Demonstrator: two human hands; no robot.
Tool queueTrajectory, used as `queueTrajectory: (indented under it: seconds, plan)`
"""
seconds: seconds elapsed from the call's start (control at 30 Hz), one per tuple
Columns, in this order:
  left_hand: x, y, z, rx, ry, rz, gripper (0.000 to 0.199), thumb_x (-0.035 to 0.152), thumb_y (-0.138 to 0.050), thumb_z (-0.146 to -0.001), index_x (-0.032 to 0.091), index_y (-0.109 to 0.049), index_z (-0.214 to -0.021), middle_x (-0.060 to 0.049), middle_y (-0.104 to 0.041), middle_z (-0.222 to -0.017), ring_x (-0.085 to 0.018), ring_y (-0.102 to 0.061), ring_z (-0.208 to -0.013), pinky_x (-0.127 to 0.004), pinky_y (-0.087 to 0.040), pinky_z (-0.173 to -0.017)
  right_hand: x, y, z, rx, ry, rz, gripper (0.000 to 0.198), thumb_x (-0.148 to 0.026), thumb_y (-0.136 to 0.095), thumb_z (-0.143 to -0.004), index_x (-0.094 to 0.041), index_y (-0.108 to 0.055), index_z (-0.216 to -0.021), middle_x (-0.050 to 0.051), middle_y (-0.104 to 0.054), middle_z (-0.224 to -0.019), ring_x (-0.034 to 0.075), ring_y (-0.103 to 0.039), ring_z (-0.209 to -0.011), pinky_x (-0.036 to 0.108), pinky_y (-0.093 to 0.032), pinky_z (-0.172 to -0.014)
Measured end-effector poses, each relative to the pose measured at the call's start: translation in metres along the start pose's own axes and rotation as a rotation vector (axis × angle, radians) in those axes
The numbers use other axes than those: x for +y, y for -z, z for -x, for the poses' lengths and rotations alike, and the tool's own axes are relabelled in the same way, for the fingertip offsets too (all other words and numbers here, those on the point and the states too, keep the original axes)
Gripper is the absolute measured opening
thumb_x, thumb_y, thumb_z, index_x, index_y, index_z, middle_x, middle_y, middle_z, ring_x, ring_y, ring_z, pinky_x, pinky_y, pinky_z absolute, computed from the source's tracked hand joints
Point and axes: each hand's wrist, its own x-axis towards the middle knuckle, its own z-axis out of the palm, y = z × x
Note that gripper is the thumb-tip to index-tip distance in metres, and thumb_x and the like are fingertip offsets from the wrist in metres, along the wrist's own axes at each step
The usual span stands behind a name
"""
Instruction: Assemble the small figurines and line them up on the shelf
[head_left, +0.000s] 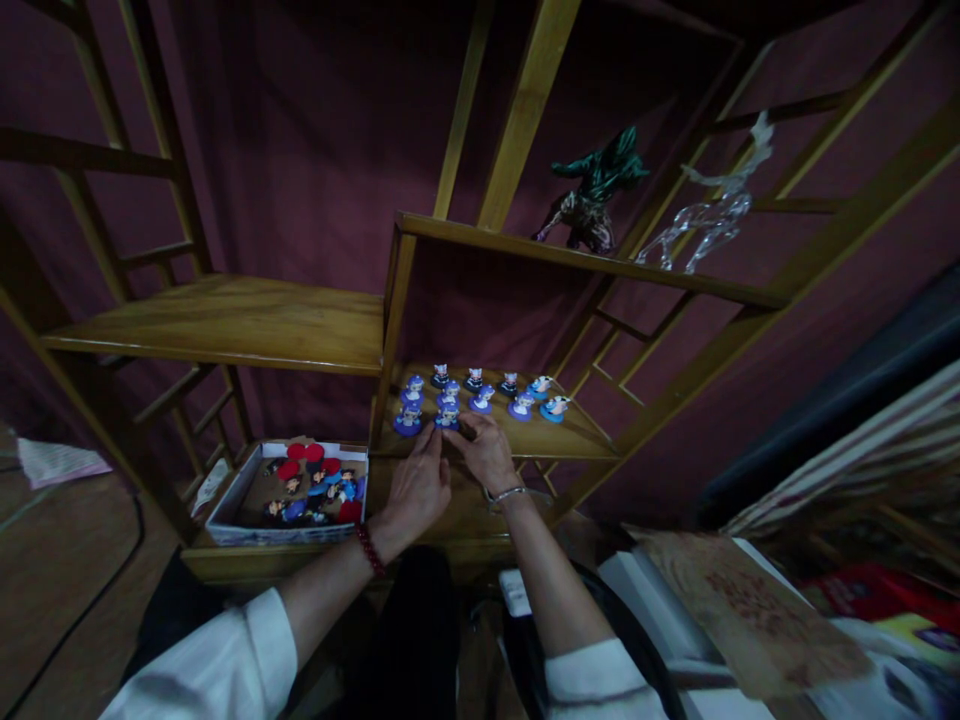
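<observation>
Both of my hands meet at the front edge of a low wooden shelf (525,438), around a small purple figurine (448,414) on a round base. My left hand (418,487) has its fingers together, the tips at the left front of that base. From the right, my right hand (486,455) pinches at the same figurine with thumb and forefinger; the exact contact is partly hidden. Another purple figurine (409,418) stands just left of it. Behind and to the right, several more stand in rows, including dark-based ones (473,378) and blue-based ones (554,407).
A shallow box (225,532) with several loose figurines and red round bases sits at lower left. Above, a shelf board (480,238) bears a green-and-brown statue (600,190) and a clear deer figure (705,215). Another wooden shelf (232,320) is at left. Papers (739,600) lie at lower right.
</observation>
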Motion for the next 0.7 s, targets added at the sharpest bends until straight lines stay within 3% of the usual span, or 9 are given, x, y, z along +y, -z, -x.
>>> queueTrajectory:
  seconds: [0.33,0.7]
  plan:
    - [0.0028,0.0020,-0.0006,-0.029,0.014,-0.020,0.050,0.016,-0.038,-0.079,0.007,-0.036,-0.128,-0.013,-0.034,-0.137,-0.022,-0.043,-0.118,-0.030,-0.038,-0.097,0.0019,-0.0012,0.0004,-0.008,-0.021,-0.029,0.042,-0.033,-0.061,-0.071,-0.023,-0.055,-0.111,0.003,-0.064,-0.099,0.021,-0.053,-0.097,0.036,-0.044,-0.083]
    - [-0.0025,-0.0013,-0.0016,-0.012,-0.022,-0.007,0.051,0.014,-0.038,-0.078,0.011,-0.036,-0.129,-0.011,-0.035,-0.137,-0.020,-0.042,-0.119,-0.031,-0.038,-0.097,0.0010,-0.0002,0.0007,-0.018,-0.030,-0.021,0.040,-0.030,-0.059,-0.073,-0.024,-0.055,-0.112,0.004,-0.063,-0.101,0.021,-0.053,-0.098,0.037,-0.044,-0.084]
